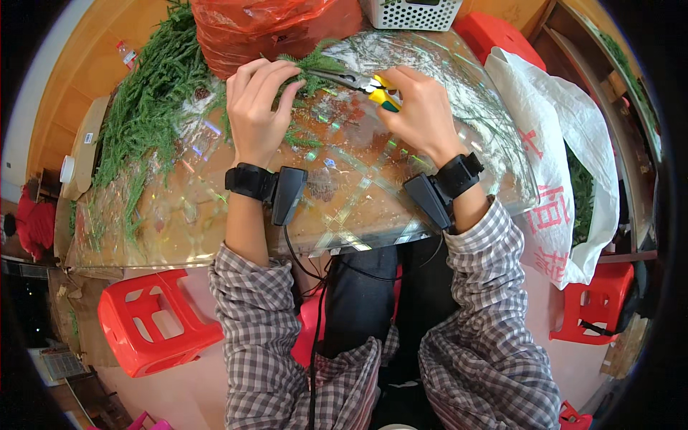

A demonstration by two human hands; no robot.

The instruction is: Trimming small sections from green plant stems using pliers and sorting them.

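Over the far part of the table, my left hand [259, 104] is closed on a green artificial pine sprig [315, 59], with the fingers curled and the thumb beneath. My right hand [423, 107] grips long-nose pliers [351, 79] by their yellow and green handles. Their grey jaws point left and reach the sprig beside my left fingertips. What exactly lies between the jaws is hidden by the needles and fingers. More green needles [301, 136] lie on the table just below the pliers.
A large heap of green branches [143, 107] covers the table's left side. Beyond my hands stand a red plastic bag [276, 29] and a white perforated basket [418, 14]. A white sack [552, 122] hangs at the right edge. Red stools [154, 322] stand below; black cables run from my wrist straps.
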